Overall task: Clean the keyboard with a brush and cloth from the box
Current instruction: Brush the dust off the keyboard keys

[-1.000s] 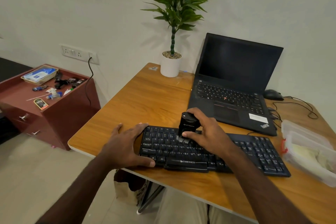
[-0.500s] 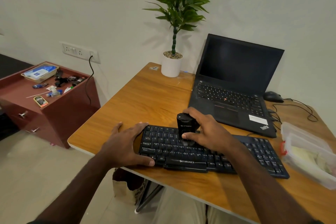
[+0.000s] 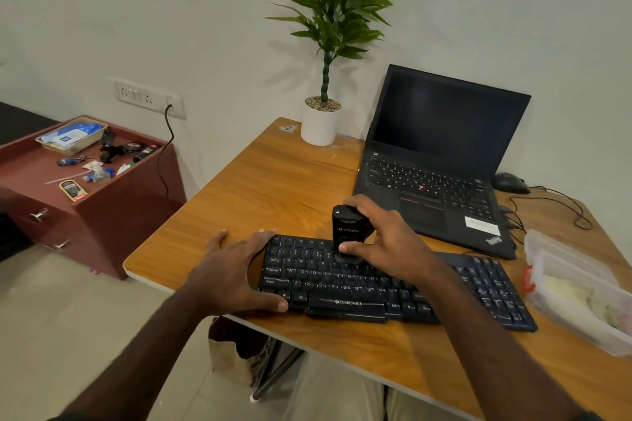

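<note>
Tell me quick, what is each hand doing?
Left hand: open, resting on the keyboard's left end.
Right hand: holding the brush on the keys.

View: you have one wide-angle head camera, no second view to overlap.
Facing: forward and down over the wooden desk [image 3: 260, 188].
Nearness: close; keyboard [image 3: 393, 287] sits centre, just below you.
Reach: laptop [image 3: 441, 161] at 1 o'clock, red cabinet [image 3: 113, 215] at 9 o'clock.

black keyboard [image 3: 376, 287], black brush [image 3: 346, 229], wood-grain desk [image 3: 273, 188]
</note>
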Motion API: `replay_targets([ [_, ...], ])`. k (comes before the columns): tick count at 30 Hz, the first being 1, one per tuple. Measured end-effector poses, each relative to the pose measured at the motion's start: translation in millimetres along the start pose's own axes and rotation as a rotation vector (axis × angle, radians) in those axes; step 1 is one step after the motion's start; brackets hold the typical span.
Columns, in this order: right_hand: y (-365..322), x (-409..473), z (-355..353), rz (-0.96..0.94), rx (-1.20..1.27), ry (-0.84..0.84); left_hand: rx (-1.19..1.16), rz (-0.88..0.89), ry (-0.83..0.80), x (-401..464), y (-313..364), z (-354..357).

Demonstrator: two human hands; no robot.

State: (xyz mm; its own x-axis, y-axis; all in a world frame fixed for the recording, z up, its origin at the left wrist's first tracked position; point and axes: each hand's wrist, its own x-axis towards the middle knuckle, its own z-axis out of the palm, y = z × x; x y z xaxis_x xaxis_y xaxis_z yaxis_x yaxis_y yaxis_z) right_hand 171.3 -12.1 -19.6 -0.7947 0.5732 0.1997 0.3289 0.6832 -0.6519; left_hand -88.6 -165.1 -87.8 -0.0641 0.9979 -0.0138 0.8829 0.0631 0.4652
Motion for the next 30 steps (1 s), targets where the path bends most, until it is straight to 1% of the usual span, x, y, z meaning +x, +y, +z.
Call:
replay_targets([
  [2,-1,-1,3,-0.011,0.052,-0.041,0.004,-0.002,-0.002,0,0,-1],
  [4,0,-1,6,-0.013,0.045,-0.063,0.001,-0.001,-0.001,0,-1,0],
  [7,3,-1,0,-0.003,0.022,-0.006,0.003,-0.002,-0.005,0,0,-1],
  [10,6,-8,-11,0.026,0.100,0.053,0.008,-0.007,-0.006,0,-1,0],
  [13,7,-17,-15,0.039,0.175,0.022,0.016,-0.005,-0.008,2,-2,1],
  [17,10,-18,-6,0.020,0.136,-0.028,0.012,0.005,-0.001,2,-2,2],
  [21,8,-8,-7,0.014,-0.011,0.015,0.012,-0.004,-0.004,1,-1,1],
  [23,7,-8,-9,0.011,0.010,0.030,0.000,-0.006,-0.003,1,0,0],
  [26,7,-12,-7,0.011,0.087,-0.023,0.010,-0.004,-0.004,1,-1,1],
  [28,7,-13,-6,0.013,0.068,-0.025,0.014,0.001,0.002,2,-2,1],
  [30,8,-12,-8,0.030,0.011,0.021,0.015,0.002,0.000,1,-2,1],
])
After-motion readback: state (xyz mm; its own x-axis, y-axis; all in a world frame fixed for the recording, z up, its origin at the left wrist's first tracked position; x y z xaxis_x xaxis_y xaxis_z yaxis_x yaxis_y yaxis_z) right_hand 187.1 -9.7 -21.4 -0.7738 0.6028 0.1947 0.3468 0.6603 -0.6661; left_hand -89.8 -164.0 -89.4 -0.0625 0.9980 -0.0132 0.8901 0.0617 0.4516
